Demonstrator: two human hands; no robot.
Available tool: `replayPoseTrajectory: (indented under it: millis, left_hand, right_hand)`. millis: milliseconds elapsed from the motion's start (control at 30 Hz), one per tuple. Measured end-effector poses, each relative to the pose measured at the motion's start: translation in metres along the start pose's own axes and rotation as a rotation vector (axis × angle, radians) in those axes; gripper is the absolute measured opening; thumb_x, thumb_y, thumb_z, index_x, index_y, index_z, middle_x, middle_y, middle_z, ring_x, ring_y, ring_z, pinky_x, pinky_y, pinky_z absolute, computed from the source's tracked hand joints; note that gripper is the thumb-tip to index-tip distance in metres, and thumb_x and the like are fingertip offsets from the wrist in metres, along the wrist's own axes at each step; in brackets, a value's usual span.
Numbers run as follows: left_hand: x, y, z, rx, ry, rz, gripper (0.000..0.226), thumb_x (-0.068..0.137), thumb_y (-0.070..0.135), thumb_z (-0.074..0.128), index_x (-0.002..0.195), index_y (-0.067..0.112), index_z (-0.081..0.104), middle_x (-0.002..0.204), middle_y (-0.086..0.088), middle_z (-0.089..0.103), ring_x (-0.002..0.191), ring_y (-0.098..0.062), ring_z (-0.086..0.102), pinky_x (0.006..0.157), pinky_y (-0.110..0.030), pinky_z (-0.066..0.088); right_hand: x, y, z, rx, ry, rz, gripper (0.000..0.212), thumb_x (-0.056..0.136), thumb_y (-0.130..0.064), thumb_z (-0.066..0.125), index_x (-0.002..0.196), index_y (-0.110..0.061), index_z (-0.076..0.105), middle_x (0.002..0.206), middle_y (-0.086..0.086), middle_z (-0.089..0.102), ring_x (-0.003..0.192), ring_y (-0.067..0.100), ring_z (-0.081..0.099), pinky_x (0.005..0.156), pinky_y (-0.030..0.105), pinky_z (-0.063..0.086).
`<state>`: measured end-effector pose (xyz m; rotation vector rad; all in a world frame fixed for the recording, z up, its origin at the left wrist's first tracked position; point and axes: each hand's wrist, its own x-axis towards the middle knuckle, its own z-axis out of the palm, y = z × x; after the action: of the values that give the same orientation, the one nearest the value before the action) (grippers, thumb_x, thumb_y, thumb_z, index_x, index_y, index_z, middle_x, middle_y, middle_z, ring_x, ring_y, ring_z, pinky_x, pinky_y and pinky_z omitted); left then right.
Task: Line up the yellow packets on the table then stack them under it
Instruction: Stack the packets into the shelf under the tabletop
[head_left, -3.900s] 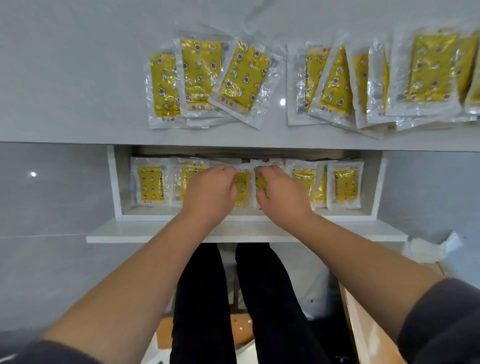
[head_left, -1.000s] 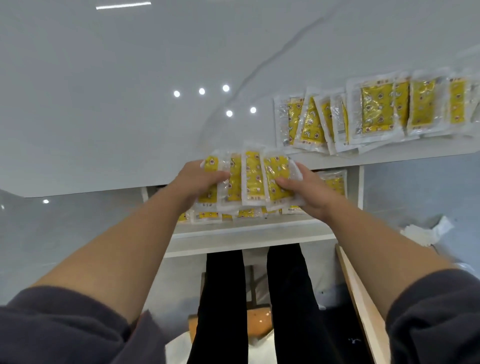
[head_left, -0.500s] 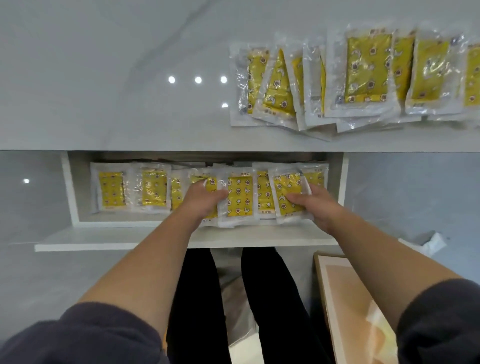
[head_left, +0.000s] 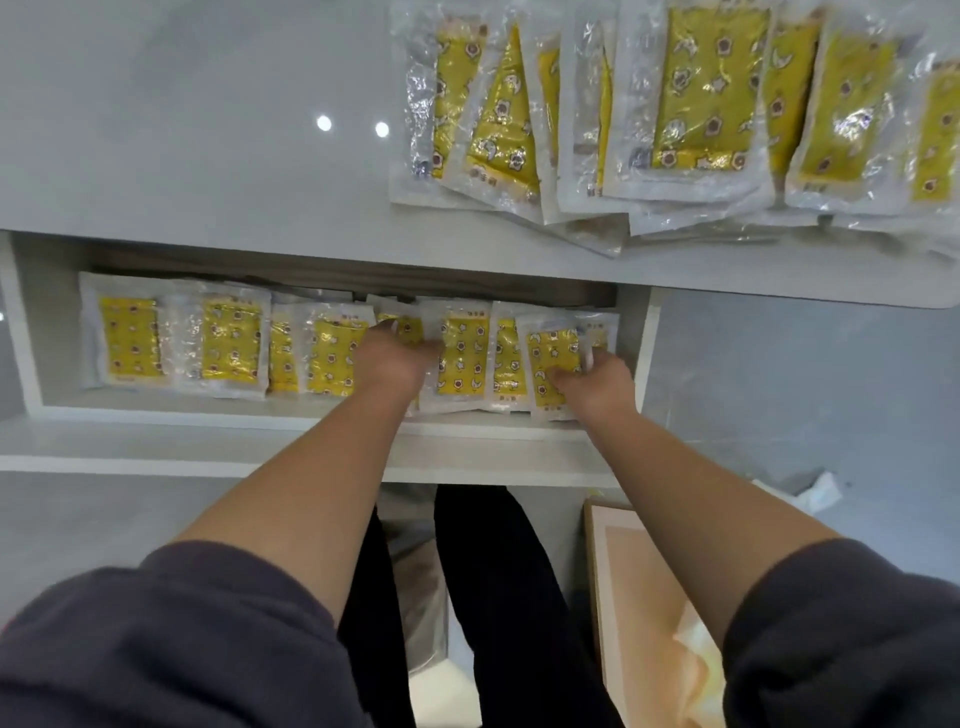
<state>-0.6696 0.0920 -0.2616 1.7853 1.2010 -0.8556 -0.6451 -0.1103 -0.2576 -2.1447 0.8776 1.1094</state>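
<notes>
Both my hands reach into the white shelf under the table. Between them is a fanned bunch of yellow packets, standing on the shelf's right half. My left hand grips the bunch's left end and my right hand grips its right end, thumb on the front packet. Several more yellow packets stand in a row along the shelf's left half. On the grey table top above, at the right, several overlapping yellow packets lie in a line.
The table's front edge overhangs the shelf opening. My dark trouser legs are below the shelf. A wooden board leans at the lower right, and crumpled white paper lies on the grey floor beside it.
A second ago I held the fanned bunch up at the table's edge. It has since come down into the shelf's right half, and both hands have pushed it further in.
</notes>
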Motion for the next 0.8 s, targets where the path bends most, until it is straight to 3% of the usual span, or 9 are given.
replayPoseTrajectory:
  millis: [100,200,300,367,433,567,667,800]
  left_hand:
    - [-0.002,-0.006,-0.007,-0.054,0.026,-0.008,0.070,0.083,0.041,0.070,0.139,0.006,0.047,0.129,-0.015,0.060,0.111,-0.032,0.061,0.078,-0.030,0.046]
    - [-0.008,-0.013,-0.020,-0.130,0.097,-0.037,0.051,0.085,0.039,0.068,0.122,0.005,0.059,0.096,-0.011,0.066,0.086,-0.031,0.064,0.068,-0.033,0.046]
    - [-0.016,-0.019,-0.036,-0.141,0.171,-0.048,0.059,0.090,0.039,0.062,0.137,0.006,0.048,0.115,-0.017,0.064,0.100,-0.032,0.062,0.079,-0.036,0.048]
    - [-0.022,-0.018,-0.046,-0.183,0.188,-0.009,0.061,0.093,0.035,0.060,0.143,0.006,0.041,0.120,-0.008,0.057,0.099,-0.025,0.059,0.079,-0.031,0.043]
    - [-0.028,-0.015,-0.052,-0.235,0.146,0.020,0.064,0.093,0.034,0.060,0.146,0.009,0.036,0.116,0.000,0.048,0.088,-0.015,0.054,0.079,-0.028,0.041]
    - [-0.024,-0.005,-0.050,-0.252,0.007,0.077,0.061,0.089,0.029,0.067,0.143,0.016,0.042,0.136,0.002,0.049,0.108,-0.018,0.052,0.083,-0.025,0.040]
    - [-0.014,0.002,-0.042,-0.228,-0.056,0.124,0.066,0.085,0.025,0.072,0.142,0.017,0.042,0.127,0.003,0.051,0.108,-0.016,0.051,0.084,-0.027,0.044]
    - [0.004,0.008,-0.032,-0.132,-0.063,0.172,0.064,0.081,0.022,0.075,0.135,0.016,0.043,0.129,-0.003,0.055,0.109,-0.021,0.056,0.084,-0.031,0.049]
  right_hand:
    - [-0.006,-0.003,-0.006,-0.067,0.044,-0.016,0.046,0.089,-0.020,0.066,0.130,-0.008,0.052,0.112,0.009,0.062,0.085,0.021,0.055,0.068,0.027,0.043]
    - [-0.010,-0.006,-0.015,-0.089,0.050,-0.021,0.029,0.090,-0.017,0.063,0.116,-0.009,0.056,0.096,0.005,0.056,0.083,0.023,0.055,0.066,0.027,0.039]
    - [-0.015,-0.007,-0.024,-0.050,0.047,-0.039,0.018,0.090,-0.016,0.061,0.106,-0.008,0.058,0.094,0.008,0.059,0.087,0.027,0.060,0.069,0.031,0.046]
    - [-0.019,-0.009,-0.029,-0.011,0.037,-0.042,0.008,0.091,-0.013,0.059,0.099,-0.011,0.058,0.096,0.008,0.063,0.093,0.029,0.063,0.074,0.033,0.050]
    - [-0.022,-0.012,-0.033,-0.001,0.029,-0.042,0.008,0.092,-0.013,0.057,0.100,-0.011,0.059,0.099,0.010,0.065,0.096,0.030,0.063,0.081,0.038,0.053]
    - [-0.020,-0.017,-0.034,-0.028,0.004,-0.039,0.016,0.093,-0.013,0.057,0.108,-0.009,0.060,0.107,0.013,0.066,0.099,0.031,0.063,0.090,0.046,0.053]
    - [-0.015,-0.018,-0.030,-0.034,-0.010,-0.036,0.023,0.094,-0.014,0.056,0.116,-0.008,0.060,0.108,0.012,0.066,0.099,0.030,0.063,0.088,0.042,0.054]
    - [-0.009,-0.019,-0.026,-0.025,-0.009,-0.047,0.023,0.096,-0.012,0.053,0.118,-0.009,0.055,0.108,0.010,0.061,0.096,0.028,0.060,0.076,0.033,0.049]
